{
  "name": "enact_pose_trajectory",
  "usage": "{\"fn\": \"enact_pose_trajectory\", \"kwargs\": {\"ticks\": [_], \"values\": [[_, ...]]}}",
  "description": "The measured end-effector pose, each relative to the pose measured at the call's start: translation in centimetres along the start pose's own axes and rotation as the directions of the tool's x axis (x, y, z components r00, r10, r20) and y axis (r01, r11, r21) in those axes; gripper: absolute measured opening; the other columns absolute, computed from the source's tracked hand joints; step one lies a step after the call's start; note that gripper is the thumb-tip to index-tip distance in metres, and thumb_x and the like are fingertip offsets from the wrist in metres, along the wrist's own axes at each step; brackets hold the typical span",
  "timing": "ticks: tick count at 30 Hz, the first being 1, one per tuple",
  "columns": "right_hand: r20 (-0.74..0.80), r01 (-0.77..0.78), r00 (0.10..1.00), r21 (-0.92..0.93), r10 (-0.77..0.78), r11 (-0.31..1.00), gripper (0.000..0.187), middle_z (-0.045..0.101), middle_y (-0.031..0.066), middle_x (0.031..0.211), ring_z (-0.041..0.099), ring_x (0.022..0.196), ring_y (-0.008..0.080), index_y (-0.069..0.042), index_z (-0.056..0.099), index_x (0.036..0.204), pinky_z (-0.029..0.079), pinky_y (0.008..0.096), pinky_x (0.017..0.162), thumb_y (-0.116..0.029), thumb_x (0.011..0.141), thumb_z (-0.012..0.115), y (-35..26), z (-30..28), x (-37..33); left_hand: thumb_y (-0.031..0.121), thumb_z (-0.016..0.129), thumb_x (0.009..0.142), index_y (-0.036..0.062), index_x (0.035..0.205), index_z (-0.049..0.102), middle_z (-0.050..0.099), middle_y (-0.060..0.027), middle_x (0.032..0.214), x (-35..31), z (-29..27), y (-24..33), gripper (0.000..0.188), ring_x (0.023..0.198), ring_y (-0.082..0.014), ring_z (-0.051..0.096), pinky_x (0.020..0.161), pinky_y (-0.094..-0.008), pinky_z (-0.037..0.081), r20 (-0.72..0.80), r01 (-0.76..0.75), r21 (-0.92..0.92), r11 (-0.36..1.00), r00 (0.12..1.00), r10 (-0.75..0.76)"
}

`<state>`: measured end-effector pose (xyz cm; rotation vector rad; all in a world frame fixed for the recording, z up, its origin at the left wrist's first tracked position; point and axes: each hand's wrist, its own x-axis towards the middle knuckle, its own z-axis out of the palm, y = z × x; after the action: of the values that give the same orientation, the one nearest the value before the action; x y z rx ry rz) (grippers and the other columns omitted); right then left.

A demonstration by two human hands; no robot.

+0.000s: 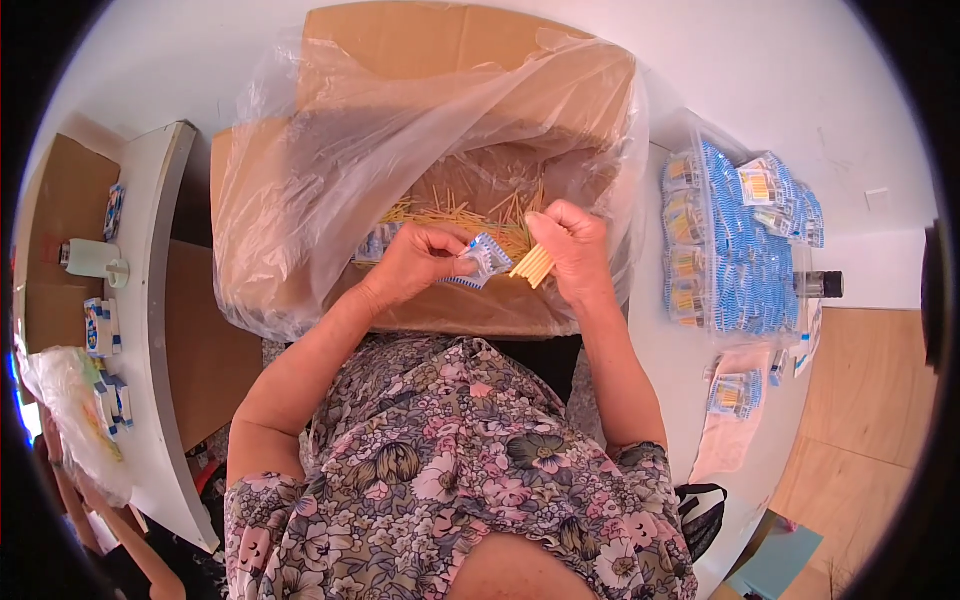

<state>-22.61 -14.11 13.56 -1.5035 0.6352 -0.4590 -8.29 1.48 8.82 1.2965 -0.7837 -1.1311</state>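
Observation:
My left hand (422, 264) pinches a small clear packet with blue striped edges (487, 258), its end pointing to the right. In my right hand (570, 245) is a bunch of thin yellow sticks (533, 265), closed in the fist with their ends toward the packet. The packet and the sticks are close together, and whether they touch I cannot tell. Both hands are over a cardboard box (430, 50) lined with a clear plastic bag (270, 200). Many loose yellow sticks (450, 215) lie inside. More blue-edged packets (376, 243) rest in the box beside my left wrist.
At the right a clear plastic bin (712, 290) holds stacked filled packets (750, 240). Nearer, a filled packet (735, 394) lies on a pink cloth (722, 440). A shelf on the left carries a pale bottle (90, 258) and small boxes (100, 327). Another person's arm (140, 545) shows lower left.

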Motion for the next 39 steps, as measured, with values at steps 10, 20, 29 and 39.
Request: {"fn": "enact_pose_trajectory", "kwargs": {"ticks": [10, 20, 29, 39], "values": [[0.133, 0.098, 0.990, -0.360, -0.053, 0.928, 0.022, 0.050, 0.0037, 0.054, 0.044, 0.052, 0.0067, 0.001, 0.056, 0.067, 0.037, 0.0258, 0.048, -0.016, 0.077, 0.065, -1.6, 0.7, 0.9, 0.002, 0.069, 0.072, 0.0021, 0.091, 0.068, 0.061, -0.0082, 0.103, 0.1, -0.4, 0.1, 0.019, 0.095, -0.0154, 0.056, 0.083, -0.0271, 0.043, 0.172, -0.144, 0.167, 0.975, 0.978, 0.115], [0.245, 0.433, 0.895, -0.680, -0.373, 0.591, 0.018, 0.043, 0.0049, 0.052, 0.044, 0.051, 0.0059, -0.001, 0.053, 0.069, 0.035, 0.0246, 0.045, -0.013, 0.079, 0.062, -2.2, 2.9, 0.4, 0.004, 0.066, 0.075, 0.0000, 0.092, 0.067, 0.061, -0.0050, 0.099, 0.2, -0.2, 0.8, 0.017, 0.093, -0.0127, 0.056, 0.083, -0.0263, 0.043, 0.177, -0.034, 0.084, 0.996, 0.984, 0.018], [0.098, 0.312, 0.950, -0.352, -0.297, 0.882, 0.018, 0.058, 0.0084, 0.068, 0.056, 0.062, 0.0126, -0.001, 0.059, 0.085, 0.044, 0.0301, 0.054, -0.018, 0.079, 0.064, -1.7, -0.4, -2.5, 0.013, 0.065, 0.080, 0.0010, 0.096, 0.066, 0.065, -0.0001, 0.085, 0.8, 2.6, 0.0, 0.020, 0.083, -0.0072, 0.056, 0.078, -0.0242, 0.044, 0.136, 0.087, -0.032, 0.996, 0.987, -0.082], [-0.245, 0.073, 0.945, -0.482, -0.214, 0.873, 0.025, 0.065, 0.0067, 0.082, 0.062, 0.075, 0.0143, -0.001, 0.063, 0.094, 0.049, 0.0258, 0.065, -0.003, 0.071, 0.071, -2.3, -14.2, -17.3, 0.017, 0.065, 0.073, 0.0013, 0.086, 0.064, 0.063, -0.0116, 0.086, 3.6, -3.6, -4.6, 0.021, 0.076, -0.0234, 0.061, 0.067, -0.0352, 0.047, 0.097, -0.081, 0.859, 0.506, 0.995, -0.005]]}}
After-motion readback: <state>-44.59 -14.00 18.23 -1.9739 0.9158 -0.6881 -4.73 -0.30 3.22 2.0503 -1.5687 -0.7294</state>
